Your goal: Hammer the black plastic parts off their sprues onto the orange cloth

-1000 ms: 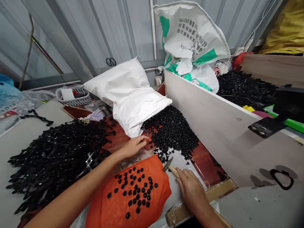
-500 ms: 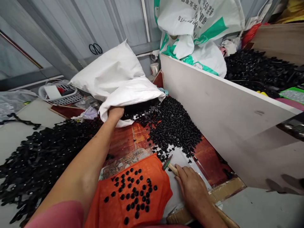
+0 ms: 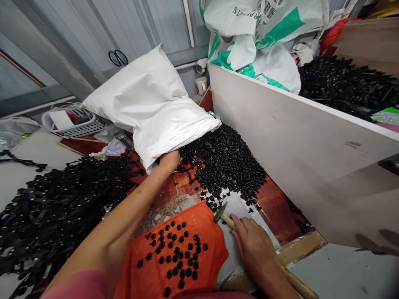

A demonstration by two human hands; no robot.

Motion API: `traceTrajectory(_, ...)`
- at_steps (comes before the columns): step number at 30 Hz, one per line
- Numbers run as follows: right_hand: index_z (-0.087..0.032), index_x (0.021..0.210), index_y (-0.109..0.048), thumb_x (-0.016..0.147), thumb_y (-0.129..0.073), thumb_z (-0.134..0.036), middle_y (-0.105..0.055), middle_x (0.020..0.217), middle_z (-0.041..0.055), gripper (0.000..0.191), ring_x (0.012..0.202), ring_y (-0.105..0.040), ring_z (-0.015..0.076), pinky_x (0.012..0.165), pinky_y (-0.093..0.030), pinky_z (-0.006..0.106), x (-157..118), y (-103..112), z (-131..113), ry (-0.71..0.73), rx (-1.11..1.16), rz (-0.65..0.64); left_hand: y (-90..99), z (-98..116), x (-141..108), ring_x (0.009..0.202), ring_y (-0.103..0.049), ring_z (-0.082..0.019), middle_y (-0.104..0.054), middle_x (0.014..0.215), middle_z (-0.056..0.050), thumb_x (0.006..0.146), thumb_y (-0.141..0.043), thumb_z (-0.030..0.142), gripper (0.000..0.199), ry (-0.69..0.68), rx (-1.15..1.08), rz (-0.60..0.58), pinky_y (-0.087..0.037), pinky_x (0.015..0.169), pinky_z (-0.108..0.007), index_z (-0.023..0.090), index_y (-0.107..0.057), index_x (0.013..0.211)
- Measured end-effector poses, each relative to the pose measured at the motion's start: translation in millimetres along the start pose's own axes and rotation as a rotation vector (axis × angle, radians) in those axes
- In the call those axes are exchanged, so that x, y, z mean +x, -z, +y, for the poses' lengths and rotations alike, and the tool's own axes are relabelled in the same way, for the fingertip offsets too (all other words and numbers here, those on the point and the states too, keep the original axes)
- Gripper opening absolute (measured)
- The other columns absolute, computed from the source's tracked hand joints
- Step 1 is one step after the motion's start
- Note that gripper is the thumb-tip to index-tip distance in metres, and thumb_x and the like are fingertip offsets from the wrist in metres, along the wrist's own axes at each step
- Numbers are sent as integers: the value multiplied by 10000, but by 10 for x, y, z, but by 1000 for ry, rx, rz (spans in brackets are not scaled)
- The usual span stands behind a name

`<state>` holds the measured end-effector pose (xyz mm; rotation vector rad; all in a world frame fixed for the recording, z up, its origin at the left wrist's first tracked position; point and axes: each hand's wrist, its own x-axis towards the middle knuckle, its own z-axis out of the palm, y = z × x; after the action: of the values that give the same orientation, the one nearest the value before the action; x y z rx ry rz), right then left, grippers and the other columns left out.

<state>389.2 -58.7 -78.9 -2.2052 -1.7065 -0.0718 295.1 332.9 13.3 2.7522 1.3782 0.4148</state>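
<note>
Our left hand (image 3: 169,160) grips the white sack (image 3: 162,120) by its open bench-side edge. Our right hand (image 3: 254,251) rests on the hammer (image 3: 225,218), handle running back toward us, nearer the black caps (image 3: 229,164).

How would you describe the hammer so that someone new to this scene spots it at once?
Start at the orange cloth dotted with black caps at the bottom centre. Just off its right edge lies the right hand, resting on a pale wooden handle. The hammer is that handle with a small dark metal head, the only tool among loose black parts.
</note>
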Motion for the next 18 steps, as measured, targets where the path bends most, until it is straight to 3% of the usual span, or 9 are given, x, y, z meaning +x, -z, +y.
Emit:
traceTrajectory(4,-208,1360,-524,1053,-497,-307,-649,958,76,324,884,-599,264,747,-419,395,-5,2,3,-1,-6,1,-2,50,-219,1159,-619,-311,-698,1185,-177,963,-386,110,423,-78,138,-14,-463,1056,-437,120,-648,1294)
traceTrajectory(7,-219,1354,-527,1052,-497,-302,-651,962,70,315,877,-599,258,765,-420,393,-10,12,0,-13,-4,-7,-68,117,-447,1071,-601,-295,-672,1107,-172,988,-412,174,309,-172,157,-40,-504,955,-416,145,-712,1058)
traceTrajectory(10,-219,1363,-523,1050,-504,-306,-647,966,65,325,881,-601,256,779,-427,395,-6,34,-11,-17,2,-10,-149,206,-704,998,-573,-268,-643,987,-138,1012,-407,213,324,-328,109,-95,-504,929,-406,169,-709,902)
traceTrajectory(12,-222,1368,-520,1050,-505,-306,-646,967,63,329,885,-602,256,776,-430,393,3,52,-20,-18,0,-9,-145,240,-820,997,-567,-245,-639,1021,-116,1018,-431,243,302,-413,20,-99,-496,960,-396,180,-717,946)
traceTrajectory(14,-226,1364,-523,1048,-508,-301,-647,966,62,325,876,-600,254,766,-428,389,14,66,-26,-16,-6,-11,-71,235,-831,1080,-559,-250,-630,1179,-118,1015,-458,286,281,-416,-21,-41,-478,1013,-407,200,-720,1072)
traceTrajectory(18,-216,1358,-526,1040,-526,-292,-649,970,64,327,875,-600,254,756,-427,389,23,71,-23,-11,-10,-13,158,130,-471,1256,-539,-327,-636,1319,-149,1015,-450,383,374,-177,57,11,-431,1082,-470,213,-670,1266)
